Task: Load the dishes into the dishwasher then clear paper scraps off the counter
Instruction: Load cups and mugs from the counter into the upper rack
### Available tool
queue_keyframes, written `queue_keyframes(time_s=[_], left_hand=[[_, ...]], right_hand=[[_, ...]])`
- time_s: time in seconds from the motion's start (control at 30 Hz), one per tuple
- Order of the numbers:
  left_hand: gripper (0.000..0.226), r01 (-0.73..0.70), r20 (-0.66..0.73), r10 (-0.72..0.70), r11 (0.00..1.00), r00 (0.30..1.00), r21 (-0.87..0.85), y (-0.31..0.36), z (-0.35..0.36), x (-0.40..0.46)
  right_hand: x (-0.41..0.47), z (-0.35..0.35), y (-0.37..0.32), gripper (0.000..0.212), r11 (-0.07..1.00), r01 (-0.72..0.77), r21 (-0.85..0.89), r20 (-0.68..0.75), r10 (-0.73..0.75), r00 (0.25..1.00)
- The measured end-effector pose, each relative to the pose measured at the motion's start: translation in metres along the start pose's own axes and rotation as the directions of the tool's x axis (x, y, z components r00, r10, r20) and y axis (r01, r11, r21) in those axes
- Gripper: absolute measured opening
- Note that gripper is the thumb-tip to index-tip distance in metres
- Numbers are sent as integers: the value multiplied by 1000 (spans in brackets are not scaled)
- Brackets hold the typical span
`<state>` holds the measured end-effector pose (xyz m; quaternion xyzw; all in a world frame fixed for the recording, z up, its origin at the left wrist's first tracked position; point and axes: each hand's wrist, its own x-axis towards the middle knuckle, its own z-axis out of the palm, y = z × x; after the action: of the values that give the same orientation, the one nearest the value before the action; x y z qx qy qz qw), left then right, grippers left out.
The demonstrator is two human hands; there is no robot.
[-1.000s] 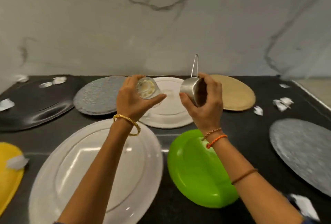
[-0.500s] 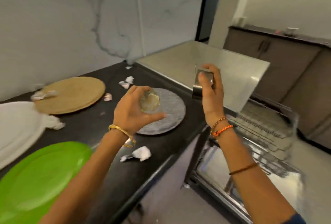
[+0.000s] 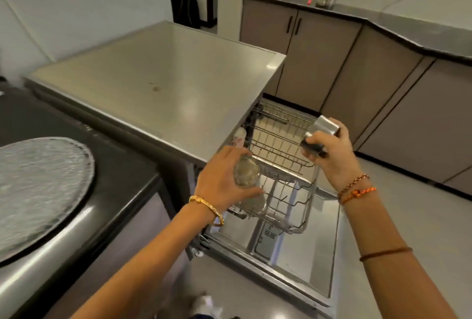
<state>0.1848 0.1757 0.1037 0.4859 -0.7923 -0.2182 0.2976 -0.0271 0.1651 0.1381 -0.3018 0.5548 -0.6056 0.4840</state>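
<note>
grey plate point(image 3: 38, 191): sitting flat on the black counter point(image 3: 122, 165), far left of the dishwasher point(image 3: 281, 216), only partly in frame.
black counter: running up to the dishwasher's left side, its edge catching glare.
steel top point(image 3: 158, 76): lying directly over the dishwasher body, a small dark spot showing near its middle.
your left hand point(image 3: 219, 186): you are holding it just over the front left corner of the dishwasher's racks, gold bangle point(image 3: 207, 207) sitting on the wrist.
left grip: your fingers and thumb are curling round a small clear glass point(image 3: 246, 172), clamped on it.
clear glass: hanging in your left hand above the lower rack point(image 3: 278, 206), tilted; cannot tell whether it is touching the wire.
upper rack point(image 3: 278, 137): pulled out of the dishwasher, wire, a pale object point(image 3: 239, 137) standing at its left edge, too blurred to name.
lower rack: sticking out beneath the upper rack, over the open dishwasher door point(image 3: 293, 249).
dishwasher door: lying dropped flat, shiny inner face turned up.
your right hand point(image 3: 332, 155): you are holding it above the right side of the dishwasher's upper rack, thread bands circling the wrist.
right grip: your fingers are wrapping a small steel cup point(image 3: 319, 132), closed tight on it.
steel cup: tilting in your right hand, clear of the rack.
cabinets point(image 3: 357, 76): standing behind the dishwasher, doors closed.
</note>
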Motion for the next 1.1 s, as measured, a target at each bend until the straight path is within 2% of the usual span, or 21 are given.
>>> queue_keyframes(time_s=[0.13,0.27,0.33,0.4,0.5,0.63,0.73,0.87,1.0,1.1], left_hand=[[73,74,115,-75,997,991,13,-11,41,37],[72,181,187,-176,983,966,-8,-32,75,83],[71,253,208,-238,966,949,-50,-45,93,109],[72,332,230,-301,937,925,-108,-59,112,131],[70,415,222,-378,896,899,-158,-75,135,150],[66,452,196,-426,885,883,-113,-91,155,158],[69,495,198,-472,864,859,-90,-101,167,159],[68,551,145,-537,830,831,-82,-111,183,155],[70,605,122,-596,795,794,-50,-112,199,151],[70,627,107,-620,778,777,-49,-112,207,149]], right_hand=[[47,-21,24,49,988,-130,-80,-84,123,989],[99,-29,45,49,978,-161,-134,-233,127,964],[132,-27,54,61,957,-185,-224,-262,124,957],[163,-24,68,75,911,-256,-322,-244,182,953],[204,-23,96,59,828,-327,-456,-252,233,939],[240,-23,129,66,718,-412,-561,-229,344,911],[262,-24,153,69,648,-444,-619,-257,368,894],[285,-34,199,85,618,-496,-610,-215,474,854],[285,-38,215,85,587,-552,-592,-258,511,820],[278,-45,234,77,541,-578,-611,-248,563,789]])
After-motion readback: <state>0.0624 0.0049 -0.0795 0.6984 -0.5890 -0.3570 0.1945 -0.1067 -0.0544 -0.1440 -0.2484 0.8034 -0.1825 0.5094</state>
